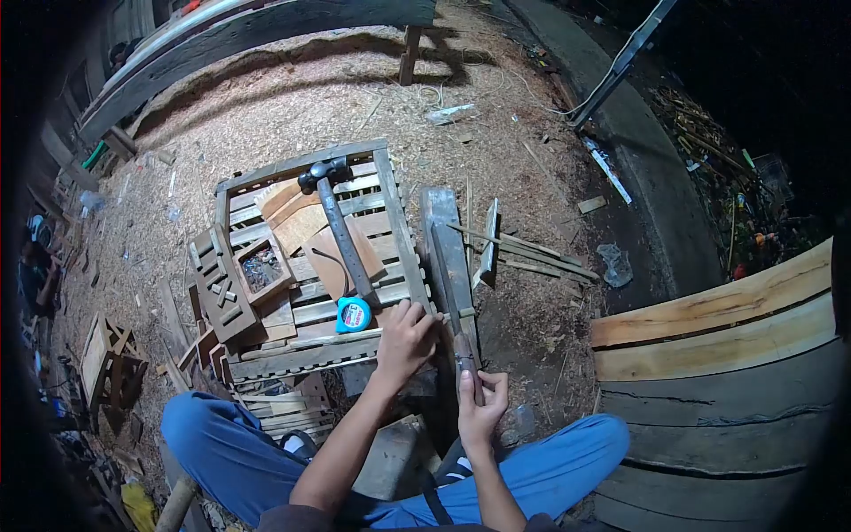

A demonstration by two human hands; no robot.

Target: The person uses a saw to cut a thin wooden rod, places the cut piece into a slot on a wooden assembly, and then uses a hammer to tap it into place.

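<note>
My right hand [483,404] is closed around the near end of a long, narrow dark bar [454,310]. The bar lies along a weathered wooden plank [441,208]; its exact kind is not clear. Beside it, at the edge of the slatted pallet, my left hand [408,340] is closed with curled fingers, and what they pinch is hidden. A turquoise tape measure [353,315] sits just left of that hand. Further up the pallet rests a hammer [341,226] with a black head, its handle pointing towards me.
The slatted wooden pallet [393,191] carries thin boards, a small wooden frame [282,282] and a slotted wooden piece [213,297]. Thin sticks [541,253] lie to the right. Wide planks [709,328] stand at far right. A wooden bench [266,44] crosses the back.
</note>
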